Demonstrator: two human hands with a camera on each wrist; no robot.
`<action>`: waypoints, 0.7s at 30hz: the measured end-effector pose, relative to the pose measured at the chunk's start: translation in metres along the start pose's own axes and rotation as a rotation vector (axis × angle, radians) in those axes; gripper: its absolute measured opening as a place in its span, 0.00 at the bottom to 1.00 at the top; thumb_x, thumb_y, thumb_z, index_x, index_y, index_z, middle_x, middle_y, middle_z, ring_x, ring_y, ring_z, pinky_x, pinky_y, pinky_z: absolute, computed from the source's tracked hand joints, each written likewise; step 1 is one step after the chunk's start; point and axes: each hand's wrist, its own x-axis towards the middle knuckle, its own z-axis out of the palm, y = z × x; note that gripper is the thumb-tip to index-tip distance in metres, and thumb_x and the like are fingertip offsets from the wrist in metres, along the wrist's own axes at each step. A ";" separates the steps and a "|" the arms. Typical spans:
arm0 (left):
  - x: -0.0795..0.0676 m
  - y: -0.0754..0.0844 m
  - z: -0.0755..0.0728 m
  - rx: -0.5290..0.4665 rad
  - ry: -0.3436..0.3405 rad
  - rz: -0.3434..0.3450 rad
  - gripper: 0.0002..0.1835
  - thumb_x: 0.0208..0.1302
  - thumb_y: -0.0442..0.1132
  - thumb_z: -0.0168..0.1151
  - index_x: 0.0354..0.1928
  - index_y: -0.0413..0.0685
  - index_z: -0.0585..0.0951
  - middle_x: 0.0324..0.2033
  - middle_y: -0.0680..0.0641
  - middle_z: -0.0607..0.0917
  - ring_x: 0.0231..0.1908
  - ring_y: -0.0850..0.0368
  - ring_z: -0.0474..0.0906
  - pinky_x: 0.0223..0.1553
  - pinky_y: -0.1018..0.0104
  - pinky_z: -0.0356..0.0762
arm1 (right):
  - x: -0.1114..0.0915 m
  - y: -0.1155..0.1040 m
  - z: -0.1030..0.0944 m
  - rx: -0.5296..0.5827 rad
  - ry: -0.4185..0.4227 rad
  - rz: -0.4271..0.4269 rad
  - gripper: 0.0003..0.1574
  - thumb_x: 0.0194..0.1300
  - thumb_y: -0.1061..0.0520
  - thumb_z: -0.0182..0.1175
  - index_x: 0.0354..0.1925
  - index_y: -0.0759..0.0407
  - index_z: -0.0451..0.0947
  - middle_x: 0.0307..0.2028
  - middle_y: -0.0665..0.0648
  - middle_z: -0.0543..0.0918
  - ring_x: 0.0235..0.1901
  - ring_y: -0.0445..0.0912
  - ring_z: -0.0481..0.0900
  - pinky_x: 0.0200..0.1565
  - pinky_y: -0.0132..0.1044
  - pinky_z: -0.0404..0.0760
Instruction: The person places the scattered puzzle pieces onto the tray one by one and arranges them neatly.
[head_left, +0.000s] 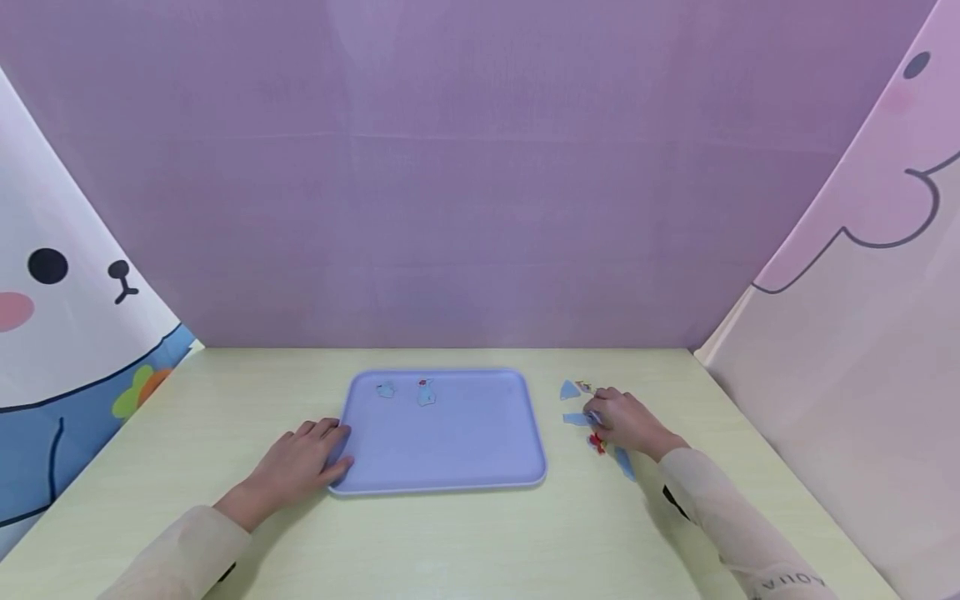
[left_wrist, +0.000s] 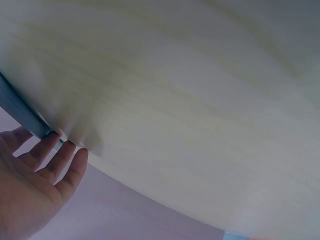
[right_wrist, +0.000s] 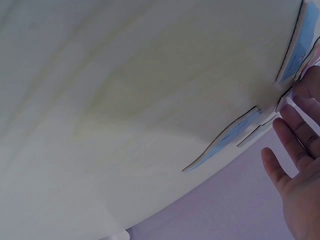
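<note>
My left hand [head_left: 300,462] rests at the left edge of a lavender tray [head_left: 442,486], its fingers straight over the rim and the thumb near the front corner. Right of the tray, my right hand [head_left: 632,423] pinches a small flat puzzle piece [right_wrist: 283,101] between thumb and fingertips, low over the table. Around it lie more irregular pieces: a blue one [head_left: 569,390] and a yellowish one [head_left: 584,387] beyond the fingers, a light blue strip [head_left: 575,419] to their left, a red-patterned piece [head_left: 597,444] and a long blue piece [head_left: 624,463] nearer me.
Two puzzle pieces lie in the tray's far left part, a small blue one [head_left: 386,389] and a taller one with a red spot [head_left: 426,393]. The pale wooden table [head_left: 450,550] ends at a purple backdrop [head_left: 450,208], with printed cartoon panels at both sides.
</note>
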 end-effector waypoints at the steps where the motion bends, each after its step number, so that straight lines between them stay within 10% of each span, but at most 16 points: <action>1: 0.000 0.000 0.000 0.000 0.000 0.000 0.26 0.58 0.53 0.57 0.53 0.41 0.76 0.51 0.39 0.77 0.48 0.41 0.74 0.39 0.46 0.75 | 0.000 0.000 0.000 0.001 -0.002 0.004 0.14 0.48 0.61 0.67 0.38 0.58 0.81 0.34 0.53 0.79 0.36 0.48 0.76 0.36 0.42 0.78; 21: 0.000 -0.001 0.002 0.003 -0.003 -0.001 0.27 0.59 0.53 0.56 0.53 0.42 0.75 0.51 0.39 0.76 0.49 0.41 0.73 0.41 0.45 0.75 | 0.001 -0.004 -0.007 -0.011 -0.024 0.059 0.14 0.48 0.55 0.67 0.38 0.54 0.81 0.35 0.50 0.78 0.37 0.47 0.73 0.39 0.47 0.75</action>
